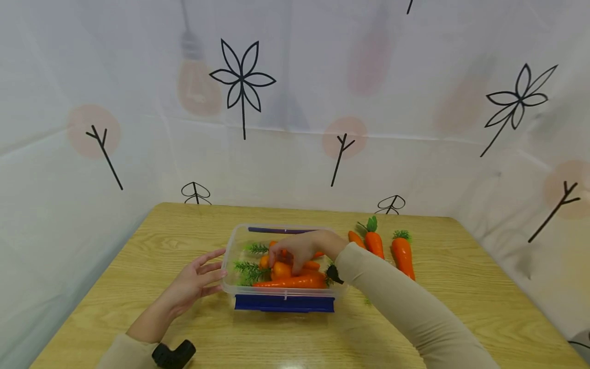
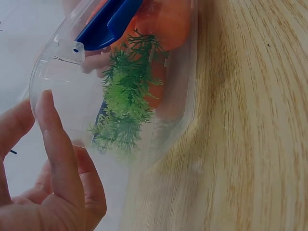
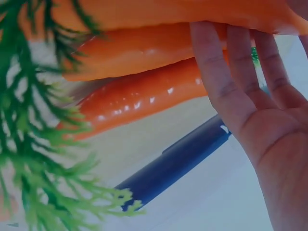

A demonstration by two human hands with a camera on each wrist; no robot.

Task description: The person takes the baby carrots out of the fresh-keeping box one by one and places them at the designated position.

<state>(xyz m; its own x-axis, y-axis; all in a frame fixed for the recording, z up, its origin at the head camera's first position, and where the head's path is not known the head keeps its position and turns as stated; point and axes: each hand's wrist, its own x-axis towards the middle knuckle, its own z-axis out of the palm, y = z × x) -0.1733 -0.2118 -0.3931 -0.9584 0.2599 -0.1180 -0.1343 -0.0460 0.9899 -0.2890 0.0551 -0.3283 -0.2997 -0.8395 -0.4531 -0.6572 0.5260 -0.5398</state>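
Note:
A clear plastic container (image 1: 232, 241) with blue clips stands on the wooden table and has several orange carrots with green tops in it. My left hand (image 1: 198, 277) rests its extended fingertips against the container's left end. In the left wrist view, the fingers (image 2: 60, 149) lie along the clear wall, beside feathery carrot greens (image 2: 125, 91). My right hand (image 1: 299, 251) reaches down inside and grips a carrot (image 3: 159, 13), its fingertips hidden behind it. Another carrot (image 1: 295, 282) lies along the container's front side.
To the right of the container lie more carrots, one with a leafy top (image 1: 375, 244) and one with a bushy top (image 1: 403, 256). A blue clip (image 1: 284, 303) hangs on the container's front. Behind the table hangs a white printed cloth (image 1: 286, 169).

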